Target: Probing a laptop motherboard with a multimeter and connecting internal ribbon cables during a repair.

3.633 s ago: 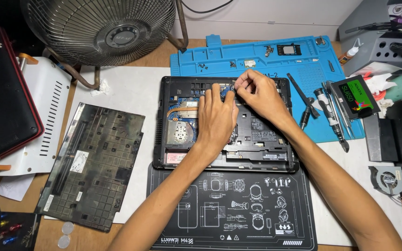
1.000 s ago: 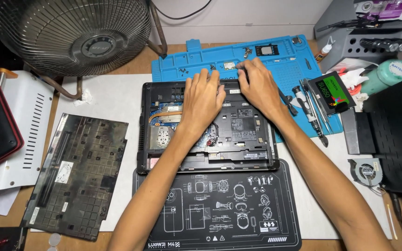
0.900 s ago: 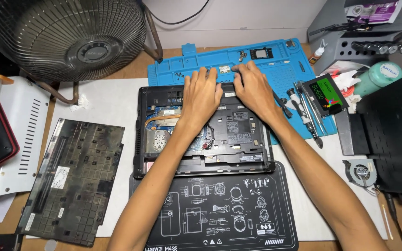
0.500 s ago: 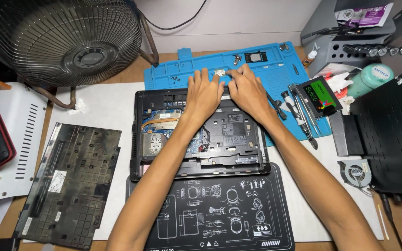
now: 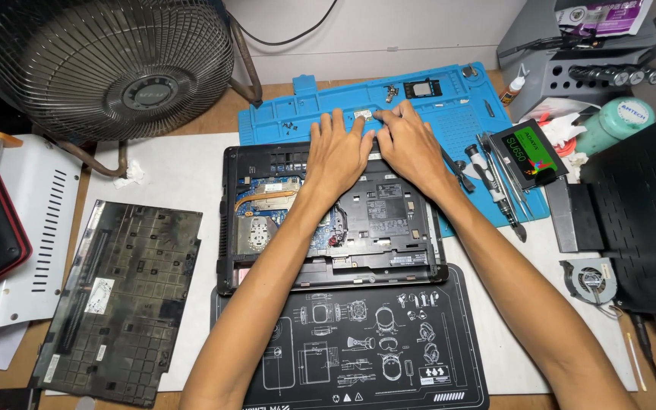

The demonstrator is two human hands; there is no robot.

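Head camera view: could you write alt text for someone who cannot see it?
Seen from above, a person's left hand and right hand press side by side at the far edge of an opened laptop with its insides showing. A removed bottom cover lies to its left, a blue mat and a fan behind.

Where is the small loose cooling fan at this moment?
In the head view, the cooling fan lies at the right, beside the black case, right of the right forearm.

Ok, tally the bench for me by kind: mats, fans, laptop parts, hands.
Mats: 2, blue mat and black mat
Fans: 2, desk fan and small cooling fan
Laptop parts: 2, opened laptop base and removed cover
Hands: 2, left hand and right hand
Total: 8
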